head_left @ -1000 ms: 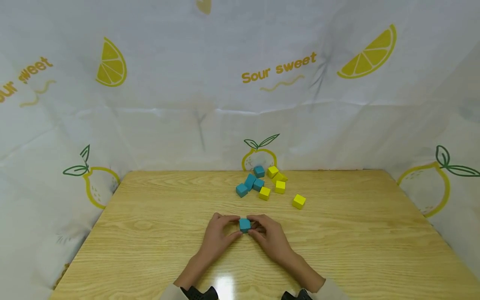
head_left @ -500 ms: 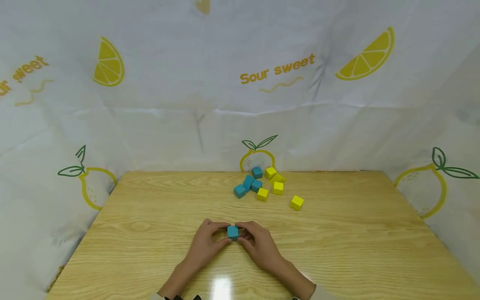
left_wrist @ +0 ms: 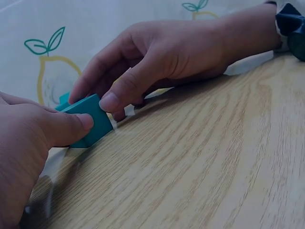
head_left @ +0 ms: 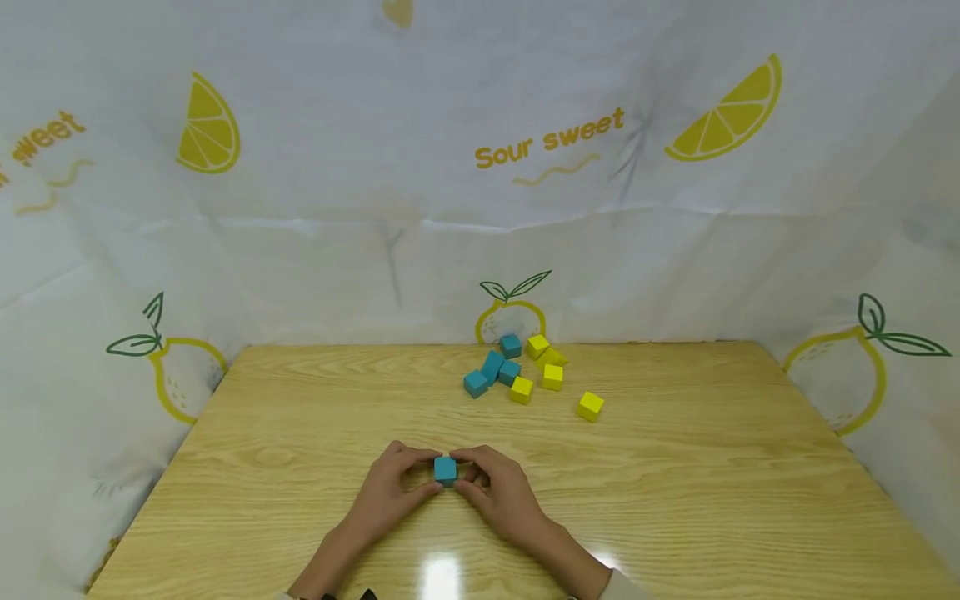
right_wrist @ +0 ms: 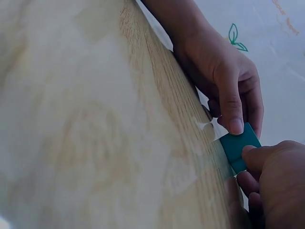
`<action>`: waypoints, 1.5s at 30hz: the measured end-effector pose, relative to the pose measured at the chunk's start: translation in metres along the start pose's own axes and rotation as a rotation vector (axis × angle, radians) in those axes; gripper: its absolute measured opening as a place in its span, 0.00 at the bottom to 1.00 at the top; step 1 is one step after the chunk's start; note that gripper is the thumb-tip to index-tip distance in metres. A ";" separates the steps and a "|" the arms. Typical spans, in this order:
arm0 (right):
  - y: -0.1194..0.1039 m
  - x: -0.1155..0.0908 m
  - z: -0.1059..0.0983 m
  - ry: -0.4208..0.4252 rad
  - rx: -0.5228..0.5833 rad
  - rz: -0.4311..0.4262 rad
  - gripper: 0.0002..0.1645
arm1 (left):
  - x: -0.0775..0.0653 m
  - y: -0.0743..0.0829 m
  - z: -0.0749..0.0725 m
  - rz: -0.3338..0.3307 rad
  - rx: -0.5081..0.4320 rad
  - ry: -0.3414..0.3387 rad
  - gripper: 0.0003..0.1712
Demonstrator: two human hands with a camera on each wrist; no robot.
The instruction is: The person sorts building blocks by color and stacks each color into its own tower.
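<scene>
Both hands hold one small blue wooden cube (head_left: 446, 469) over the near middle part of the table. My left hand (head_left: 380, 493) grips its left side, thumb on the near face and index finger on the far face. From the other side, my right hand (head_left: 504, 492) pinches it the same way, its remaining fingers curled beneath. In the left wrist view the cube (left_wrist: 101, 120) has its lower edge right at the tabletop, with both thumbs on it. The right wrist view shows the cube (right_wrist: 235, 147) between the two thumbs; its far side is hidden there.
Toward the table's back edge lie several blue cubes (head_left: 476, 383) in a loose cluster. Several yellow blocks (head_left: 552, 377) sit just right of them, with one yellow cube (head_left: 590, 407) apart, nearer me. A white lemon-print cloth (head_left: 337, 275) surrounds the wooden table (head_left: 697, 483).
Both hands, still gripping the blue cube, have shifted left and a little toward me. The whole scene slides slightly left as the head view turns. The other blocks stay put on the table.
</scene>
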State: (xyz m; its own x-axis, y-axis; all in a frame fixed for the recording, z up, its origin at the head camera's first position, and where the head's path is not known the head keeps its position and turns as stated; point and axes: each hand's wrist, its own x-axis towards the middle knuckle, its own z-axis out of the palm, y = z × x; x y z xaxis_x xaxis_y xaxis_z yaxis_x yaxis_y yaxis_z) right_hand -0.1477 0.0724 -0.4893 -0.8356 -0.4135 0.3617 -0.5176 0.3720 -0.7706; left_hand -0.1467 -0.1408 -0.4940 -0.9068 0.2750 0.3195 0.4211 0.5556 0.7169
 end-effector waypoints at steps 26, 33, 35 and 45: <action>0.005 0.009 -0.005 0.110 0.054 0.001 0.16 | 0.001 -0.002 -0.002 -0.036 -0.045 -0.005 0.23; 0.010 0.022 -0.009 0.254 0.070 -0.017 0.15 | 0.003 0.000 -0.003 -0.035 -0.050 -0.008 0.23; 0.013 0.027 -0.010 0.289 0.071 -0.002 0.16 | 0.003 -0.001 -0.003 -0.032 -0.048 -0.007 0.23; 0.028 0.041 -0.011 0.404 0.046 0.003 0.19 | 0.002 -0.002 0.000 -0.021 -0.062 -0.021 0.23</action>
State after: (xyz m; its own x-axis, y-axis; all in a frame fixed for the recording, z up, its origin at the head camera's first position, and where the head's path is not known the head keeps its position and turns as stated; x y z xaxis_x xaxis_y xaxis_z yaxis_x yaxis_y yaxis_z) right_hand -0.1986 0.0753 -0.4905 -0.8468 -0.0488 0.5297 -0.5140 0.3315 -0.7912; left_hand -0.1495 -0.1413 -0.4952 -0.9147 0.2807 0.2908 0.3990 0.5118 0.7608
